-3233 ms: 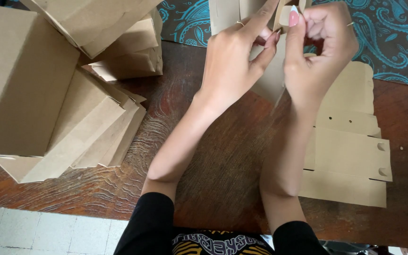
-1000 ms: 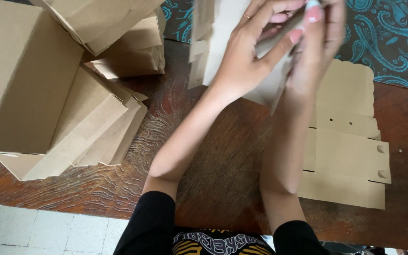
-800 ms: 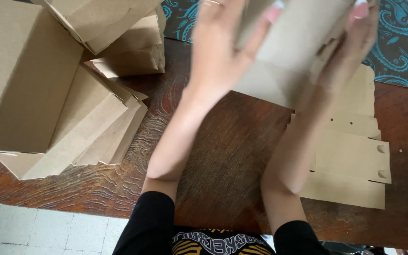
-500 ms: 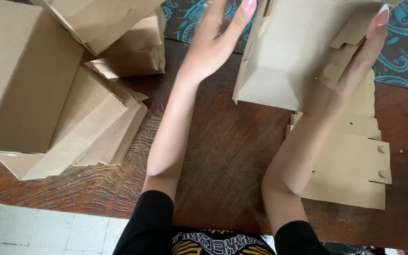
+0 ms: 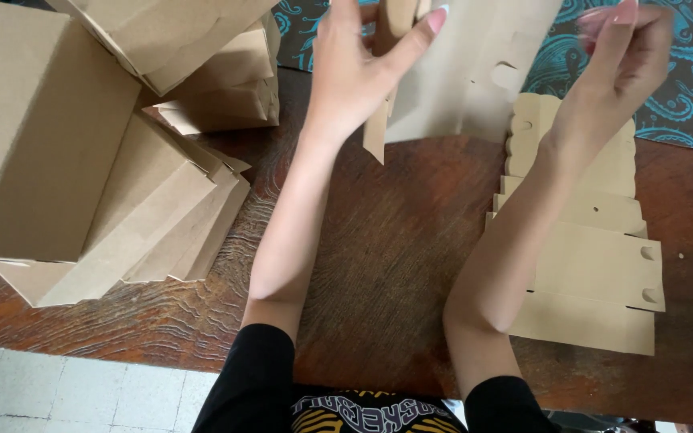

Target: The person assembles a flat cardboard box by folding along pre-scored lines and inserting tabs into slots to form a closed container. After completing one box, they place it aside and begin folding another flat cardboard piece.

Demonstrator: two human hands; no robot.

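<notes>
A half-folded brown cardboard box is held up above the dark wooden table, near the top of the view. My left hand grips its left flap between thumb and fingers. My right hand is raised at the box's right side, fingers bent; the hand is blurred and its contact with the box is unclear. Under my right forearm lies a stack of flat die-cut cardboard blanks with scalloped edges and round notches.
Folded cardboard boxes are piled at the left, with more at the back left. A blue patterned cloth covers the table's far side. Pale floor tiles show below the table's front edge.
The box has been turned and lifted from a small folded piece between my fingertips into a broad open panel held higher. My hands have spread apart.
</notes>
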